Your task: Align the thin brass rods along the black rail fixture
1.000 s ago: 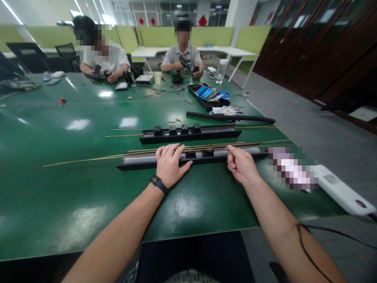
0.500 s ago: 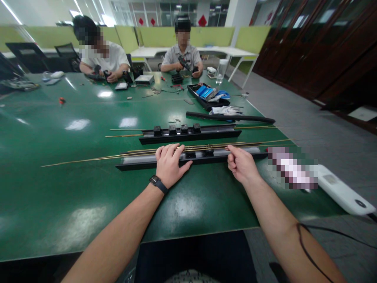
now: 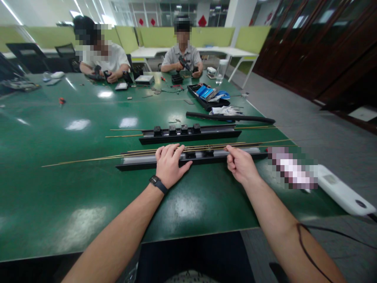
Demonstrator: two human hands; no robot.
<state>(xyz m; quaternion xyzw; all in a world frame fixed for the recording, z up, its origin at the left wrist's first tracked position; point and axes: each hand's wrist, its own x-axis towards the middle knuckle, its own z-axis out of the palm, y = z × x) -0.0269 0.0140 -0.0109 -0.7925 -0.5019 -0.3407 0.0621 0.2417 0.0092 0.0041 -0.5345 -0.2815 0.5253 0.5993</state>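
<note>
A long black rail [image 3: 141, 162] with a pale insert lies across the green table [image 3: 59, 188] in front of me. Thin brass rods [image 3: 88, 159] run along its top and stick out far to the left. My left hand [image 3: 170, 165] lies flat on the rail and rods, fingers stretched out. My right hand [image 3: 241, 165] is closed in a pinch on a brass rod at the rail's right part. A second black rail [image 3: 218, 133] with several black blocks on it lies just behind.
A black tube [image 3: 229, 117], white gloves [image 3: 225, 110] and a black tray [image 3: 203, 100] with blue parts lie farther back. A white device [image 3: 341, 192] lies at the right table edge. Two people sit working at the far end.
My right hand has crept very slightly to the left along the rod. Nothing else has visibly moved.
</note>
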